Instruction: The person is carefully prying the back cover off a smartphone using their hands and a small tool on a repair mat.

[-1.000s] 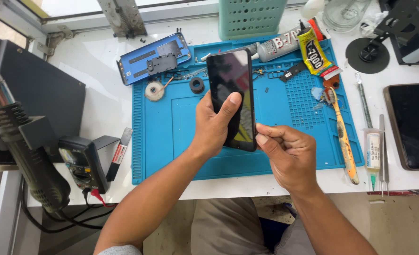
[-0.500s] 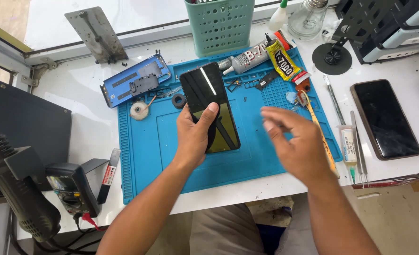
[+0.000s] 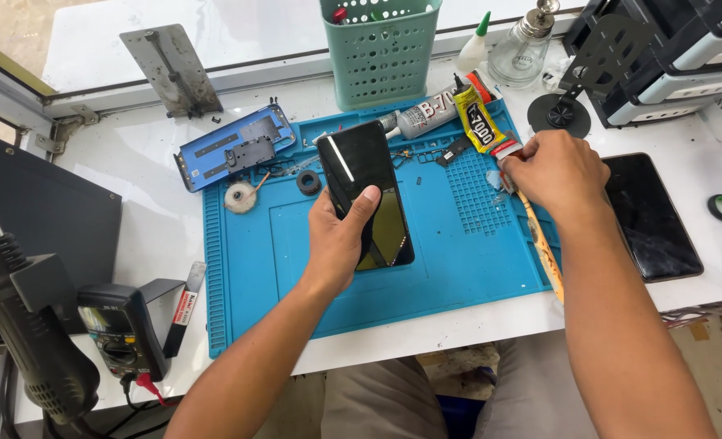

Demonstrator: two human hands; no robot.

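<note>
While the glossy black slab-shaped smartphone [image 3: 367,195] is gripped one-handed by the left hand [image 3: 341,244] and the right hand [image 3: 556,172] is closed around the yellow-handled brush [image 3: 544,252] at three o'clock, the phone could be dropped onto the blue silicone mat [image 3: 247,268].

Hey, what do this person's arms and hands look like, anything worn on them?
Both forearms are bare with no sleeves in view. The left hand and right hand wear no gloves, and no rings, watch or bands show on what is visible.

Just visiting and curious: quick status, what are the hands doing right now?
Left hand grips black phone above blue mat. Right hand closed on wooden-handled tool beside glue tubes. Nothing blocks either hand.
</note>
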